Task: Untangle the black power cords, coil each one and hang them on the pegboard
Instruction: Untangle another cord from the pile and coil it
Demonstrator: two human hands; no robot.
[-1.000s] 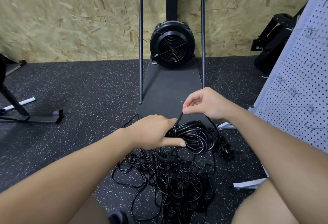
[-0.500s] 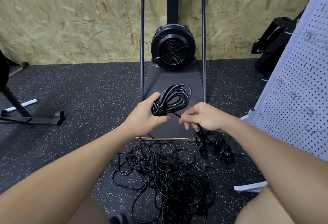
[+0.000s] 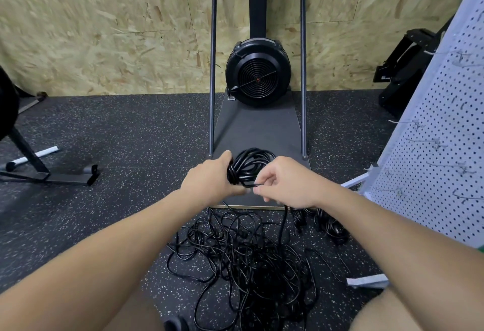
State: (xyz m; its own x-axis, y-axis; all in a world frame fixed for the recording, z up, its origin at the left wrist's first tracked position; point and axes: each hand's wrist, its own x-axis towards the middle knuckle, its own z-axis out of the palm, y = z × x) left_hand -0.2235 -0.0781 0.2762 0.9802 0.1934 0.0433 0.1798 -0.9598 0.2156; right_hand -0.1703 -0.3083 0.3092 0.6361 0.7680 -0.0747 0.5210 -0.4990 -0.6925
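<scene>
My left hand point(image 3: 209, 181) grips a coil point(image 3: 248, 164) above the tangle point(image 3: 248, 257) of cords; my right hand point(image 3: 286, 182) pinches its loose end, pegboard point(image 3: 440, 147) right of the tangle.

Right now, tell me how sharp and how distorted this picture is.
Head view: wide-angle bending curves the pegboard edge and floor line; the wall's left side smears with motion blur; the coiled cord between left hand and right hand stays sharp; lighting even, no glare.
</scene>
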